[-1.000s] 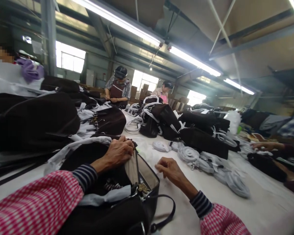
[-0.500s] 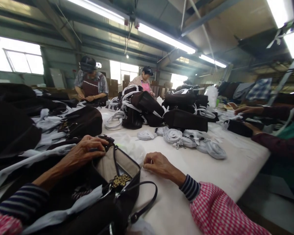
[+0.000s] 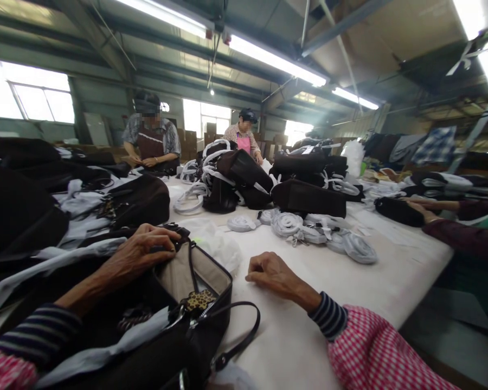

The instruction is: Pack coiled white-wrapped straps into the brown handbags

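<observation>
A dark handbag point(image 3: 211, 338) lies in front of me with its zipped top open and its beige lining point(image 3: 179, 271) showing. A leopard-print tag point(image 3: 201, 300) hangs at its opening, and a thin black strap point(image 3: 255, 325) loops out on the right. My left hand point(image 3: 152, 246) grips the bag's far upper edge, its fingers bent over the rim. Just right of the bag, my right hand point(image 3: 270, 273) is held over the table with fingers curled and thumb pressed in. Whatever those fingers hold, if anything, is hidden. White wrapping point(image 3: 126, 338) covers the bag's handle.
The white table point(image 3: 309, 319) carries coiled wrapped straps point(image 3: 287, 223) and piled dark bags point(image 3: 244, 173). More bags point(image 3: 16, 200) crowd the left. Crumpled clear plastic point(image 3: 217, 246) lies behind my bag. Two people point(image 3: 152, 135) work across the table; another person's hands point(image 3: 425, 208) touch a bag at right.
My right hand has moved a little to the right, away from the bag. My left hand stays on the rim. The co-worker's hands at right have shifted on their bag.
</observation>
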